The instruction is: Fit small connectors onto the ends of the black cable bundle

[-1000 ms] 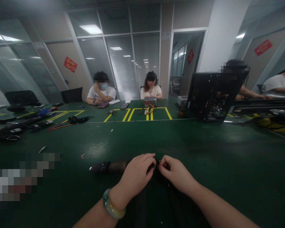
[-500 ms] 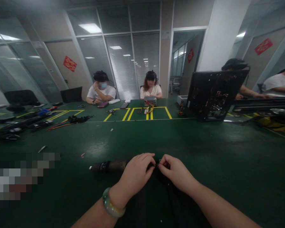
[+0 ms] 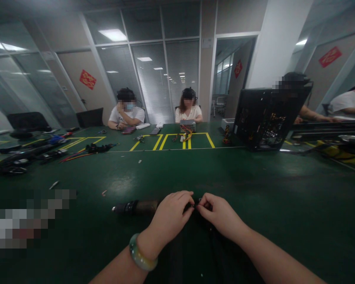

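My left hand, a green bangle at its wrist, is closed with thumb and forefinger pinched at a tiny dark piece I cannot make out. My right hand pinches just to the right of it, its other fingers curled in. Only a small gap separates the two sets of fingertips. A dark cylindrical tool with a ribbed collar and a shiny metal tip lies on the green tabletop, pointing left. Its right part passes behind my left hand and is hidden.
Black parts and wires lie at left. A pale stick and a small pinkish bit are nearer. A large black panel stands back right. Two people sit opposite; a small device with coloured wires is before one.
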`<state>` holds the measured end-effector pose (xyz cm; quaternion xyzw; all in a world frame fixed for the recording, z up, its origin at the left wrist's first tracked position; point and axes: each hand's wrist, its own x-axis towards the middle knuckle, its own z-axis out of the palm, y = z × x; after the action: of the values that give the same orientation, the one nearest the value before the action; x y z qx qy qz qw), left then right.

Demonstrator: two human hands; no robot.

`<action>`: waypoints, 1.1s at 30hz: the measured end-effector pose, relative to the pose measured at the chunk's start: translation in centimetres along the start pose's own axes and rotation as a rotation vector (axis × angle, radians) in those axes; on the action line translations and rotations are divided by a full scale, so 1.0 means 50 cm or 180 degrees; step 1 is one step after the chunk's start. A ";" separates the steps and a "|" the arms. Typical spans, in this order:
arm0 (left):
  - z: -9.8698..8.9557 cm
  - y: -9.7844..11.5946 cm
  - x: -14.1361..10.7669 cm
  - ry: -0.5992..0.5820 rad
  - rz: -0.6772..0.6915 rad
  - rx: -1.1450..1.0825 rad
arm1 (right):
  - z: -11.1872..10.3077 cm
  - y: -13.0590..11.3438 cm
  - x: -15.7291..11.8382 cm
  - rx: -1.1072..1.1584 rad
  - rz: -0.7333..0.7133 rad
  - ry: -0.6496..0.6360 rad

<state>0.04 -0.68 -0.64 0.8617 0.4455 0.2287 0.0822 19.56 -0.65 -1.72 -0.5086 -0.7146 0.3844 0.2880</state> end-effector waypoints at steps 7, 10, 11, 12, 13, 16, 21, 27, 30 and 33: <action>0.000 0.003 0.000 0.0023 0.0109 0.0022 | 0.004 0.004 0.003 -0.0085 -0.0035 0.0108; 0.002 -0.001 -0.001 0.0049 0.0013 0.0022 | 0.004 0.004 0.003 -0.0053 0.0002 0.0106; 0.003 -0.002 -0.001 0.0053 -0.0008 0.0024 | 0.004 0.005 0.002 -0.0042 0.0013 0.0102; 0.003 -0.003 -0.001 0.0058 -0.0016 0.0026 | 0.004 0.005 0.002 -0.0031 0.0021 0.0093; 0.003 -0.003 -0.001 0.0059 -0.0011 0.0027 | 0.005 0.007 0.002 -0.0022 0.0019 0.0087; 0.001 0.000 -0.001 0.0055 0.0007 0.0032 | 0.006 0.011 0.002 -0.0043 -0.0019 0.0105; 0.000 0.003 -0.001 0.0017 0.0007 0.0046 | 0.006 0.013 0.002 -0.0030 -0.0016 0.0105; 0.001 0.001 0.000 0.0029 0.0001 0.0016 | 0.003 0.007 0.000 -0.0037 -0.0022 0.0153; 0.002 0.000 -0.001 0.0048 -0.0015 0.0005 | 0.005 0.009 0.001 -0.0033 -0.0018 0.0189; 0.003 -0.001 -0.002 0.0046 -0.0029 -0.0016 | 0.007 0.012 0.003 -0.0037 0.0018 0.0209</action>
<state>0.04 -0.70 -0.82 0.8578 0.4494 0.2356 0.0822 19.53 -0.51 -2.39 -0.5246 -0.7055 0.3642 0.3072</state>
